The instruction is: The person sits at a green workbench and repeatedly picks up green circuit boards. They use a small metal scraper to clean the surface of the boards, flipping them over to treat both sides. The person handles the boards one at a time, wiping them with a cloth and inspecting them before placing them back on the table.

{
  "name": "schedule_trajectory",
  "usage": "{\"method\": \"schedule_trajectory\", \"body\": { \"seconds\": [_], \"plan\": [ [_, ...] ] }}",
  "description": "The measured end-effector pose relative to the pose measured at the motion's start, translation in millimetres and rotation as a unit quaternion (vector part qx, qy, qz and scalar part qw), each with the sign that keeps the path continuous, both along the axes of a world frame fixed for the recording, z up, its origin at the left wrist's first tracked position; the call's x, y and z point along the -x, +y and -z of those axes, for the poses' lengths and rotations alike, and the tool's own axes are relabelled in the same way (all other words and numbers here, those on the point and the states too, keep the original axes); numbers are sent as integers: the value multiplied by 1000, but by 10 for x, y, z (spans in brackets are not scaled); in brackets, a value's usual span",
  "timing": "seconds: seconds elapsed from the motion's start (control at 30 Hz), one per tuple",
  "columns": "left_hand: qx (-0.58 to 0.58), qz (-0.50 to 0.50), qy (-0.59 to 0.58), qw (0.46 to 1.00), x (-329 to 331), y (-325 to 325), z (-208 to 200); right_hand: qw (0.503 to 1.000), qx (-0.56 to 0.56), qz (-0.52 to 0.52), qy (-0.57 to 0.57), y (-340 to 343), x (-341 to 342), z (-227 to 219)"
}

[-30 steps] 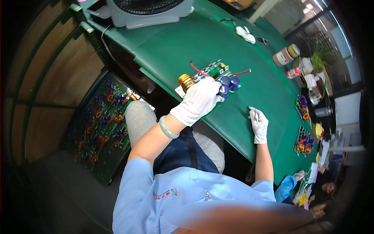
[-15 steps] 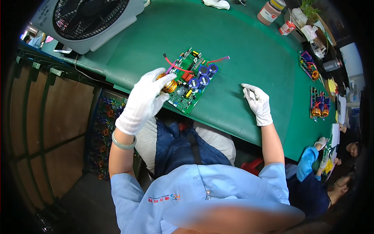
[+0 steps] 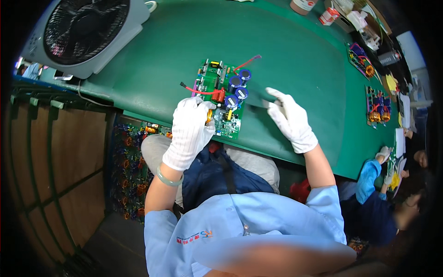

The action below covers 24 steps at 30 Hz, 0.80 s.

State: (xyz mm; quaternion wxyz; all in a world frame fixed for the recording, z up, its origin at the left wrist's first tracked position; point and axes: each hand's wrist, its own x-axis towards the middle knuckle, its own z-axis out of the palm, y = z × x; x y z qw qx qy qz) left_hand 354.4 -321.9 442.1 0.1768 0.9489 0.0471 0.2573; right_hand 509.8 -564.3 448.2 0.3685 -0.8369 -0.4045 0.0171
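Observation:
A green circuit board (image 3: 235, 127) lies near the front edge of the table, carrying several blue capacitors (image 3: 231, 102), a red wire (image 3: 196, 92) and a copper-wound coil (image 3: 209, 116). My gloved left hand (image 3: 188, 127) is closed around the coil at the board's left side and partly hides it. To the right of the board, my gloved right hand (image 3: 290, 121) hovers over the table, thumb and fingers pinching a small, thin greyish flat piece (image 3: 265, 104). What exactly that piece is, I cannot make out.
A grey box fan (image 3: 87, 34) stands at the far left. Two more boards (image 3: 379, 108) lie on the right, near a carton (image 3: 329, 16) and papers. Below the table's left edge is a rack of boards (image 3: 131, 175). A co-worker's blue sleeve (image 3: 368, 177) shows at right.
The board has turned slightly, with my left hand still on the coil. My right hand has moved left toward the board, bringing the flat piece closer. The view has shifted a little.

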Motion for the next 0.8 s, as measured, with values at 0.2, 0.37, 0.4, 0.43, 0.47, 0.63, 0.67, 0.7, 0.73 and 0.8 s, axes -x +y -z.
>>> {"method": "schedule_trajectory", "body": {
  "seconds": [0.2,0.37,0.4,0.43,0.47,0.63,0.67,0.7,0.73,0.8],
  "plan": [
    [4,-18,-11,1000,-17,-82,25,990,-2,-28,-135,164,59,-82],
    [-1,-23,-14,1000,-18,-75,68,988,43,-36,-147,240,84,-69],
    [1,-24,-13,1000,-15,-77,64,987,45,-36,-150,247,81,-61],
    [3,-26,-11,1000,-14,-79,57,988,39,-33,-143,249,73,-56],
    [5,-28,-10,1000,-13,-79,57,990,33,-31,-136,247,59,-53],
    [10,-26,-4,1000,-9,-79,66,993,60,-11,-97,223,76,-117],
    [10,-28,-1,1000,-8,-80,54,993,28,-2,-113,232,32,-57],
    [11,-17,-8,1000,5,-75,37,992,-4,5,-125,261,-26,31],
    [13,-6,-15,1000,8,-63,14,990,-36,13,-137,286,-51,72],
    [42,35,5,998,14,-3,-20,993,36,59,-97,210,-81,42]
  ]
}}
